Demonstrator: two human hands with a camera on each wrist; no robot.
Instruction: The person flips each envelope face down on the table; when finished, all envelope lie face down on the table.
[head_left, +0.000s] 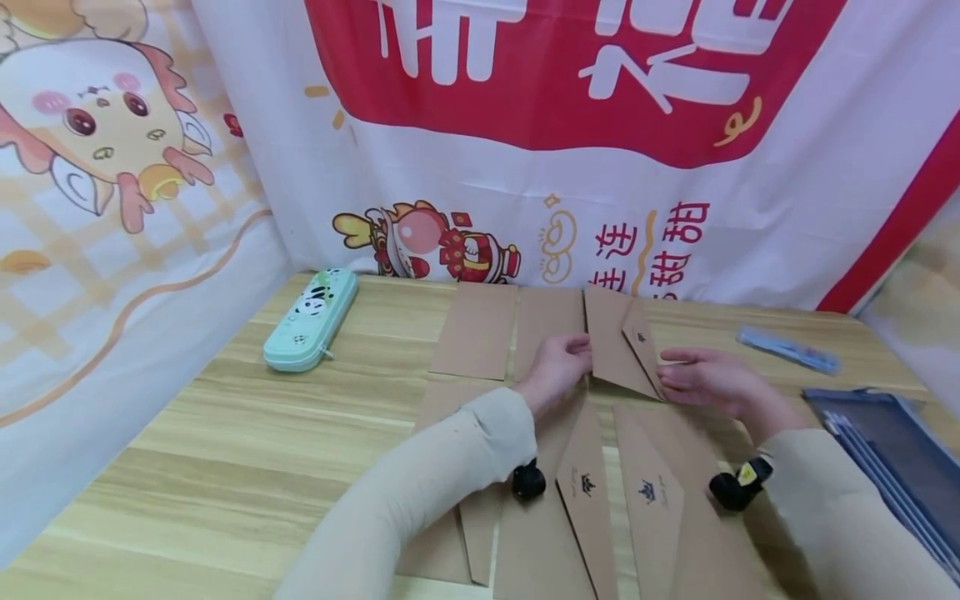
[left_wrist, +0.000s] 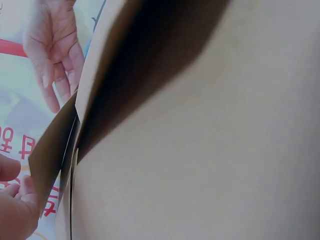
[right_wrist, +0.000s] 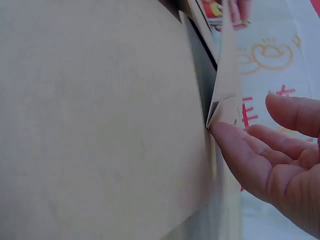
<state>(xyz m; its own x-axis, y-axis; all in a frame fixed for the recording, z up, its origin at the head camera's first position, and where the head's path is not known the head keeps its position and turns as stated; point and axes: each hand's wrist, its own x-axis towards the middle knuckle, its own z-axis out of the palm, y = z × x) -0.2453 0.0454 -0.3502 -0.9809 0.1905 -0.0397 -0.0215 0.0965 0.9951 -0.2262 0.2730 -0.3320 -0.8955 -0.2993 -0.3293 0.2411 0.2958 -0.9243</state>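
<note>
A brown kraft-paper envelope [head_left: 617, 337] with a slanted flap and small dark print lies at the back right of a group of similar envelopes, its near edge tipped up. My left hand [head_left: 558, 367] is at its left edge; in the left wrist view the fingertips [left_wrist: 29, 192] meet that edge, the thumb beside them. At the opposite edge, my right hand [head_left: 705, 382] touches the near right corner with extended fingers [right_wrist: 240, 145], its thumb standing apart. Nearer me lie two envelopes with crown prints, a middle one [head_left: 577, 500] and a right one [head_left: 656, 500].
Two plain envelopes, one at the back left [head_left: 474, 333] and one beside it [head_left: 547, 321], lie near the printed cloth backdrop [head_left: 480, 183]. A mint panda pencil case [head_left: 311, 321] is at left. To the right are a blue packet [head_left: 787, 348] and a dark mesh pouch [head_left: 892, 442].
</note>
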